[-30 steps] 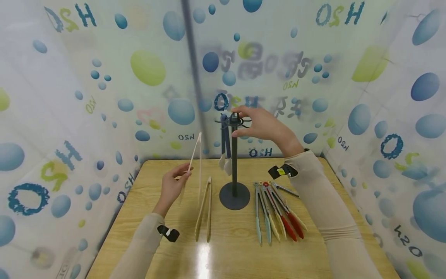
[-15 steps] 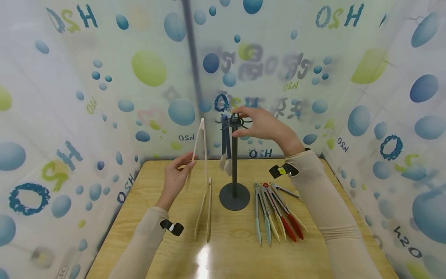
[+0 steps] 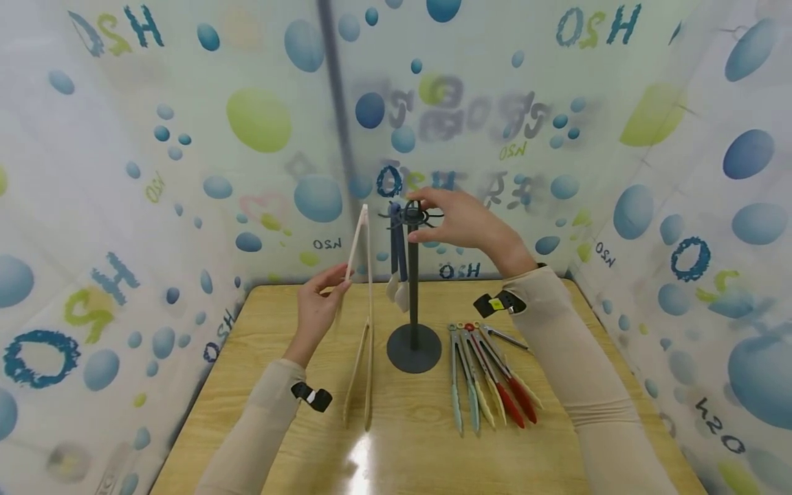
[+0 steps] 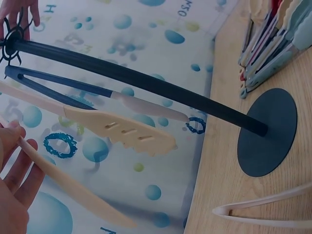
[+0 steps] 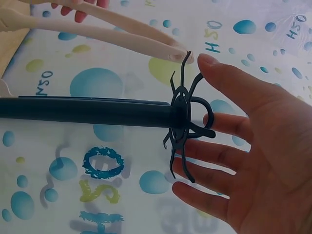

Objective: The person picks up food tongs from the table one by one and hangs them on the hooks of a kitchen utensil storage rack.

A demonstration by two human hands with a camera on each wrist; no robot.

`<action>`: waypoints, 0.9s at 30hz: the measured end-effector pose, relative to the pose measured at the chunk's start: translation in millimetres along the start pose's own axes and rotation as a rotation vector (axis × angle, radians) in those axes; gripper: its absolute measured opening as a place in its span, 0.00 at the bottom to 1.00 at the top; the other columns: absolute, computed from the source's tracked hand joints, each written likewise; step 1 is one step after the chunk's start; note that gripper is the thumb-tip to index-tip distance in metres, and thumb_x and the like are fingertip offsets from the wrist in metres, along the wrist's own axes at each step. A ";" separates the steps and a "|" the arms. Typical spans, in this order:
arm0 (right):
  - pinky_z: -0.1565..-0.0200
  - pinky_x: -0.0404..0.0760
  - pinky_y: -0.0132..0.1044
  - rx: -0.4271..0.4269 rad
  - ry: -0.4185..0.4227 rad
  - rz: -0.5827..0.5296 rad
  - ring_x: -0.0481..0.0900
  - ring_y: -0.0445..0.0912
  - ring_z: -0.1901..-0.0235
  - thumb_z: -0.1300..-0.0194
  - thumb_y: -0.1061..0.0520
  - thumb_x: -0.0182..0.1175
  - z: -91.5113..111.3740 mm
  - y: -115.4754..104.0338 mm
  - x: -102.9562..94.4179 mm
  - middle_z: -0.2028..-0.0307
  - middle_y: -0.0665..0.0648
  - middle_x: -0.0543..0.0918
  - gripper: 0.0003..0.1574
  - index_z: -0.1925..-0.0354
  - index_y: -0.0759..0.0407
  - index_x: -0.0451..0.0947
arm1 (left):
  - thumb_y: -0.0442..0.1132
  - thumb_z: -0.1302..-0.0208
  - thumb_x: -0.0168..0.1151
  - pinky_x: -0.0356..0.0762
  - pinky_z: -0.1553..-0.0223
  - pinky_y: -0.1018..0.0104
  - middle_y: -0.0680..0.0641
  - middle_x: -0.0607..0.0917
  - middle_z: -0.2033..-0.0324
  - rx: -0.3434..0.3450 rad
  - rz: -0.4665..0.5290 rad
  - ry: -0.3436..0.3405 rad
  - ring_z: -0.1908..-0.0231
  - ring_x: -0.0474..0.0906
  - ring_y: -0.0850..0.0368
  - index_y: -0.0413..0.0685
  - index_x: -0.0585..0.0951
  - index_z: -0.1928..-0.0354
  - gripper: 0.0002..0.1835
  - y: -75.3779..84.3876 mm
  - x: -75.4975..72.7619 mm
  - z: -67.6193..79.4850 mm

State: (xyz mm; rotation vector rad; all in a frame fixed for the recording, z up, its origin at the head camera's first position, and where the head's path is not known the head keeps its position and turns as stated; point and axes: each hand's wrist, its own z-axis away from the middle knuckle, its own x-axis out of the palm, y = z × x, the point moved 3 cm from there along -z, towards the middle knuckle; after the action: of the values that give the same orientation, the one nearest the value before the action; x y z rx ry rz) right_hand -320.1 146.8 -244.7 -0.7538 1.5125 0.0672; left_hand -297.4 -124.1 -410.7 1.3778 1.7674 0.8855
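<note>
My left hand [image 3: 318,309] pinches one arm of a pair of pale pink tongs with cream heads [image 4: 117,126]. The tongs hang heads down, hinge end up. In the right wrist view that hinge end overlaps a hook tip; contact cannot be told. A dark stand [image 3: 414,275] with a ring of hooks on top rises from its round base [image 3: 414,348]. My right hand [image 3: 460,220] holds it at the top, thumb and fingers around the hooks. Blue tongs with pale heads [image 4: 87,87] hang from the stand's left side. Other beige tongs [image 4: 263,222] lie left of the base.
Several tongs lie fanned on the wooden table [image 3: 297,454] right of the stand, among them red-tipped tongs [image 3: 509,400] and light blue-tipped tongs [image 3: 456,405]. A bubble-patterned curtain [image 3: 260,165] closes in the back and both sides.
My left hand has raised the pink tongs and carried them rightwards, nearer the hooks. My right hand has stayed on the stand's top.
</note>
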 end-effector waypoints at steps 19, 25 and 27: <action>0.37 0.73 0.56 0.000 0.016 0.010 0.71 0.54 0.33 0.38 0.31 0.63 1.7 2.2 3.5 0.29 0.54 0.69 0.50 0.24 0.37 0.55 | 0.26 0.40 0.67 0.82 0.67 0.78 0.33 0.88 0.56 0.012 -0.041 -0.021 0.63 0.85 0.64 0.37 0.84 0.48 0.17 22.6 13.5 -1.9; 0.35 0.72 0.56 -0.005 0.023 0.003 0.70 0.54 0.32 0.37 0.31 0.63 1.5 4.2 4.4 0.29 0.54 0.68 0.50 0.24 0.37 0.55 | 0.25 0.40 0.67 0.81 0.68 0.78 0.34 0.88 0.56 0.017 -0.061 -0.033 0.62 0.86 0.53 0.38 0.85 0.48 0.17 24.3 17.7 -2.5; 0.35 0.72 0.56 -0.006 0.026 0.005 0.70 0.53 0.32 0.37 0.31 0.62 1.5 4.5 4.5 0.28 0.54 0.68 0.50 0.24 0.36 0.54 | 0.25 0.40 0.67 0.81 0.68 0.79 0.34 0.88 0.56 0.016 -0.059 -0.040 0.61 0.86 0.53 0.37 0.85 0.48 0.17 24.1 19.5 -2.8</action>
State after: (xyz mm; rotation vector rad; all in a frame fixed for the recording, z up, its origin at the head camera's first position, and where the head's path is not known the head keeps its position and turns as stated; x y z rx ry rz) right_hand -320.6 149.1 -250.7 -0.7583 1.5395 0.0662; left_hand -291.4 -100.6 -391.1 1.3370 1.7790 0.8084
